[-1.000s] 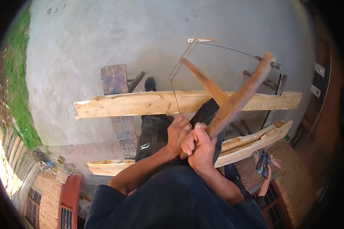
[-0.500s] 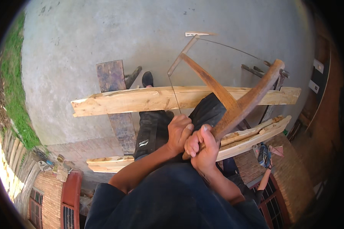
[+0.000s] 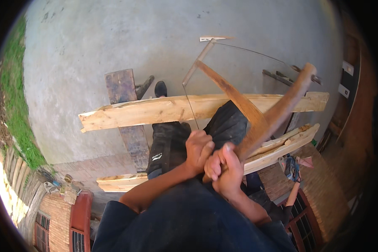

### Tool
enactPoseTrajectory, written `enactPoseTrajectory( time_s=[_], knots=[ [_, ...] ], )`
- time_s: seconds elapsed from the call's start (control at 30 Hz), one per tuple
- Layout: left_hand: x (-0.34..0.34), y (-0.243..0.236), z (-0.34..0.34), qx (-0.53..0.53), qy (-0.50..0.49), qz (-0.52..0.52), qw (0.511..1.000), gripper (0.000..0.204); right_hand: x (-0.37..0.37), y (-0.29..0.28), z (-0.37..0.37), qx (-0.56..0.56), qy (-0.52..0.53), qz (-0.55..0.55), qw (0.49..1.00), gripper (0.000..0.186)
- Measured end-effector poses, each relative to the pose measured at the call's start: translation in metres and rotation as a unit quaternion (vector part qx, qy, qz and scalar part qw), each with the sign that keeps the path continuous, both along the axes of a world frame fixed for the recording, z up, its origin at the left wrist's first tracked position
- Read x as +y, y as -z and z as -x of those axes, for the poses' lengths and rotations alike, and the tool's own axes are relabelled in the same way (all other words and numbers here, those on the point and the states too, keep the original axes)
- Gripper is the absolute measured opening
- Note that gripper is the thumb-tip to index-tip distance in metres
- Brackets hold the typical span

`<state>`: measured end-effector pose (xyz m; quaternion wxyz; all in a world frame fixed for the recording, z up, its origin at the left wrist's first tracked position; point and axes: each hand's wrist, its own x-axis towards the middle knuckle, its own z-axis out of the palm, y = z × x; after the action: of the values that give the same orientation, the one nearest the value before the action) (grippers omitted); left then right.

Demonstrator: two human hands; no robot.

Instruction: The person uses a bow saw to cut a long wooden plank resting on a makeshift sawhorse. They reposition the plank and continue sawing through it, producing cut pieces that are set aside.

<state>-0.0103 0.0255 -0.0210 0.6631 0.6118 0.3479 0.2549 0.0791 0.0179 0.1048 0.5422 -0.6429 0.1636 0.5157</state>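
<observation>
A wooden frame saw [image 3: 233,93] reaches across a long pale timber beam [image 3: 147,112]. Its thin blade crosses the beam's top towards me, left of my knee. My right hand [image 3: 227,169] wraps round the near end of the thick, worn side arm. Close beside it, my left hand [image 3: 198,149] is closed at the near end of the blade; what its fingers grip there is hidden, but it belongs to the saw. My dark-trousered knee [image 3: 229,122] rests against the beam.
The beam lies over a dark plank bench [image 3: 121,86] and a stand at the right. Nearer me are more rough timbers [image 3: 287,147]. A wood offcut [image 3: 208,38] is on the concrete. At lower right, another person's arm [image 3: 294,195] holds a blue tool [image 3: 290,167].
Both hands and the saw have shifted slightly towards me. The grip of each hand stays the same, and the beam has hardly moved.
</observation>
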Motion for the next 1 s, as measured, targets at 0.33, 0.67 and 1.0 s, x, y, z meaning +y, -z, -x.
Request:
enactPoseTrajectory(
  time_s=[0.33,0.67,1.0],
  knots=[
    [-0.014,0.080,0.008,0.053,0.021,0.013,0.998,0.035,0.012,0.055,0.001,-0.005,-0.007,0.002,1.000,0.039],
    [-0.001,0.058,-0.001,0.020,0.005,-0.001,1.000,0.033,0.014,0.046,-0.001,-0.011,-0.001,0.015,1.000,0.043],
    [-0.009,0.100,-0.004,0.100,-0.037,0.023,0.994,0.031,0.039,0.091,0.016,-0.070,-0.010,-0.100,0.993,0.031]
  ],
)
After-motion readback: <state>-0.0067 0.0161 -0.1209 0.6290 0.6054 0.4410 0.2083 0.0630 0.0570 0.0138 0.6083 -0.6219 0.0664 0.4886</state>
